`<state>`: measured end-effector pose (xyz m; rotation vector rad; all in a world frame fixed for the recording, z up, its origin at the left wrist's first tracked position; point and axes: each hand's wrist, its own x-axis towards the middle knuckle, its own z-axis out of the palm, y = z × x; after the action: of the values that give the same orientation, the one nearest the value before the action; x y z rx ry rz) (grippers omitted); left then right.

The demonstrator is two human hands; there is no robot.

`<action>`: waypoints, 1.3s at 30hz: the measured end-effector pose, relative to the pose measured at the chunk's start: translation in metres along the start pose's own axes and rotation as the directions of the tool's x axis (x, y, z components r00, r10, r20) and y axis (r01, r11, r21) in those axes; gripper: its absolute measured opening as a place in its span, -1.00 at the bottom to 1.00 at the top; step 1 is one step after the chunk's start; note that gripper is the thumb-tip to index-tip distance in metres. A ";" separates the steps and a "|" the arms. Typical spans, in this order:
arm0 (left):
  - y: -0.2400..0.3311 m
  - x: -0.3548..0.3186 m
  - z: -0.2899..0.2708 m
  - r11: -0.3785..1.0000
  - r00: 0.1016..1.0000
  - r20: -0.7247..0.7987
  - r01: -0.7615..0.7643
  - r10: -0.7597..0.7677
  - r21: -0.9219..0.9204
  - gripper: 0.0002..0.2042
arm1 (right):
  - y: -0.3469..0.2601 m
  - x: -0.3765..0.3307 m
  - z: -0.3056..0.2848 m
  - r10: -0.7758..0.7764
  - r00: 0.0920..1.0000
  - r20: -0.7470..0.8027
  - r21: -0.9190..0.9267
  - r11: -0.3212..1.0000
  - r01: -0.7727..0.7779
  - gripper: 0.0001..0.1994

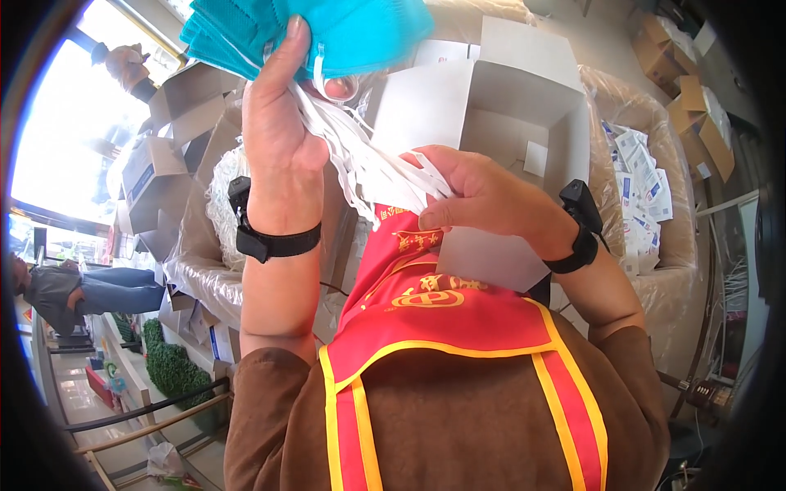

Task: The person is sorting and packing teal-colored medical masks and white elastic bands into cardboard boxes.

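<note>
My left hand [286, 114] is raised at the upper left, closed round a stack of turquoise face masks [303, 37]. The masks' far right edge is smeared by motion. A bundle of white ear loops [352, 155] hangs from the stack and slants down to the right. Its lower end lies between the thumb and fingers of my right hand [475, 188], which pinches the loops in front of my red apron [426, 295]. An open white carton [524, 110] stands just beyond my right hand, with a small white slip inside.
Right of the carton, a plastic-lined box holds many white printed packets [639, 188]. Another lined box with white stringy material [233, 196] stands to the left. Brown cartons [155, 172] are piled farther left, with more at the upper right. Two people are in the left background.
</note>
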<state>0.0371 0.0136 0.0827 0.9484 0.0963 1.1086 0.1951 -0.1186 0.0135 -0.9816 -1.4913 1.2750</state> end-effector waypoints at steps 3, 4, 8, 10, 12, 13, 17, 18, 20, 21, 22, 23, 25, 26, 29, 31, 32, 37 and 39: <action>-0.002 0.000 0.000 1.000 1.000 -0.004 -0.016 0.016 0.012 -0.82 | -0.006 -0.002 -0.006 0.106 0.994 0.030 -0.070 0.992 -0.104 -0.65; -0.002 0.001 -0.001 1.000 1.000 -0.020 -0.003 0.003 -0.001 -0.82 | -0.007 -0.003 -0.010 0.107 0.994 0.029 -0.070 0.992 -0.105 -0.65; -0.005 0.003 -0.006 0.999 1.000 0.006 0.028 -0.027 -0.025 -0.81 | -0.001 -0.006 -0.014 0.258 0.948 0.185 0.063 0.960 -0.273 -0.69; -0.006 0.003 -0.005 0.998 0.999 0.011 0.042 -0.042 -0.040 -0.81 | 0.003 -0.008 -0.008 0.322 0.914 0.247 0.234 0.896 -0.379 -0.71; -0.006 0.004 -0.005 0.997 0.998 0.017 0.053 -0.052 -0.052 -0.81 | 0.005 -0.010 -0.001 0.291 0.908 0.302 0.480 0.776 -0.409 -0.73; -0.007 0.005 -0.008 0.996 0.998 0.039 0.048 -0.045 -0.071 -0.78 | 0.005 -0.011 -0.001 0.290 0.908 0.302 0.480 0.776 -0.408 -0.73; -0.005 0.004 -0.015 0.992 0.996 0.058 0.074 -0.069 -0.098 -0.75 | 0.007 -0.013 -0.002 0.265 0.908 0.324 0.518 0.754 -0.405 -0.72; -0.006 0.004 -0.015 0.992 0.996 0.061 0.075 -0.070 -0.097 -0.75 | 0.007 -0.013 -0.002 0.312 0.900 0.303 0.479 0.767 -0.427 -0.71; -0.006 0.001 -0.014 0.984 0.989 0.089 0.130 -0.120 -0.118 -0.76 | 0.002 -0.013 0.000 0.329 0.896 0.299 0.489 0.753 -0.440 -0.71; -0.007 0.002 -0.013 0.984 0.989 0.090 0.131 -0.121 -0.119 -0.76 | 0.000 -0.013 0.001 0.345 0.891 0.296 0.498 0.740 -0.452 -0.71; -0.009 0.002 -0.012 0.988 0.989 0.105 0.111 -0.100 -0.108 -0.77 | 0.001 -0.012 0.002 0.346 0.890 0.295 0.498 0.740 -0.453 -0.71; -0.010 0.002 -0.012 0.991 0.989 0.122 0.091 -0.079 -0.098 -0.77 | 0.003 -0.011 0.002 0.312 0.892 0.326 0.451 0.778 -0.437 -0.70; -0.005 0.003 -0.009 0.992 0.996 0.054 0.076 -0.071 -0.100 -0.78 | 0.005 -0.012 0.001 0.278 0.891 0.359 0.403 0.815 -0.417 -0.69; -0.003 0.004 -0.009 0.993 0.998 -0.013 0.061 -0.063 -0.100 -0.78 | 0.006 -0.015 0.000 0.325 0.889 0.322 0.362 0.825 -0.433 -0.68; 0.021 0.007 -0.029 0.993 0.997 0.019 0.076 -0.075 -0.092 -0.74 | 0.005 -0.026 -0.010 0.394 0.900 0.186 0.263 0.863 -0.432 -0.66; 0.037 0.007 -0.044 0.965 0.967 0.206 0.187 -0.148 -0.182 -0.69 | 0.004 -0.033 -0.022 0.405 0.911 0.081 0.198 0.889 -0.413 -0.65; 0.036 0.004 -0.047 0.985 0.976 0.158 0.163 -0.152 -0.057 -0.75 | 0.001 -0.037 -0.029 0.406 0.909 0.095 0.167 0.894 -0.417 -0.66; 0.031 -0.046 -0.042 0.823 0.897 0.396 -0.071 -0.194 0.564 -0.72 | -0.036 -0.032 -0.052 0.340 0.931 0.134 0.138 0.924 -0.358 -0.66; 0.028 -0.046 -0.017 0.660 0.781 0.510 -0.172 -0.361 0.731 -0.71 | -0.053 -0.029 -0.058 0.373 0.922 0.106 -0.002 0.927 -0.375 -0.66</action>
<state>-0.0134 -0.0097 0.0743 2.0209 0.0610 0.5564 0.2583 -0.1392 0.0647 -1.2468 -1.4082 1.6295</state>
